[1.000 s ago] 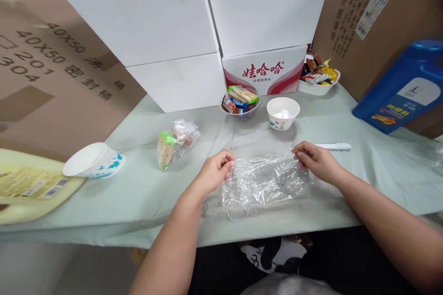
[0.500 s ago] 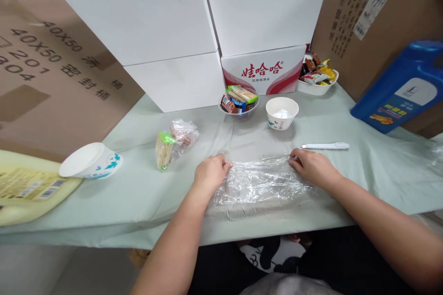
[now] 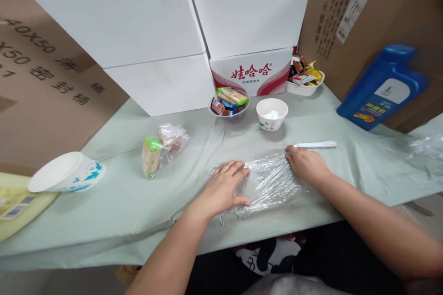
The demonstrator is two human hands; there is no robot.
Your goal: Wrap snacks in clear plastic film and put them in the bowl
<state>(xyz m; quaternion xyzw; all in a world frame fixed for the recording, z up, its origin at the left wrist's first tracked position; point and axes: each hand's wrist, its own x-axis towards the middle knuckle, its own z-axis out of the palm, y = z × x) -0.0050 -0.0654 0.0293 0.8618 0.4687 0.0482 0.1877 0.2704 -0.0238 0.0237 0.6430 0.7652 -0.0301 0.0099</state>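
Note:
A crinkled sheet of clear plastic film (image 3: 268, 183) lies spread on the green tablecloth (image 3: 131, 207) in front of me. My left hand (image 3: 226, 185) rests flat on its left part, palm down, fingers and thumb apart. At the film's upper right corner, my right hand (image 3: 306, 163) has its fingers closed on the edge; the fingertips are partly hidden. Just beyond that hand lies a white utility knife (image 3: 317, 144). A paper bowl (image 3: 272, 114) with something white and crumpled inside stands behind the film.
Wrapped snacks fill a clear bowl (image 3: 228, 110) and a white bowl (image 3: 304, 88) at the back. Left are a bagged snack (image 3: 151, 156), a tilted paper bowl (image 3: 78, 176) and a yellow package (image 3: 20, 203). A blue bottle (image 3: 380, 90) leans right. Boxes (image 3: 249, 76) line the back.
My left hand has let go of the film's upper left corner and now lies open on the film, further right. The right hand stays at its corner. The view has shifted slightly right.

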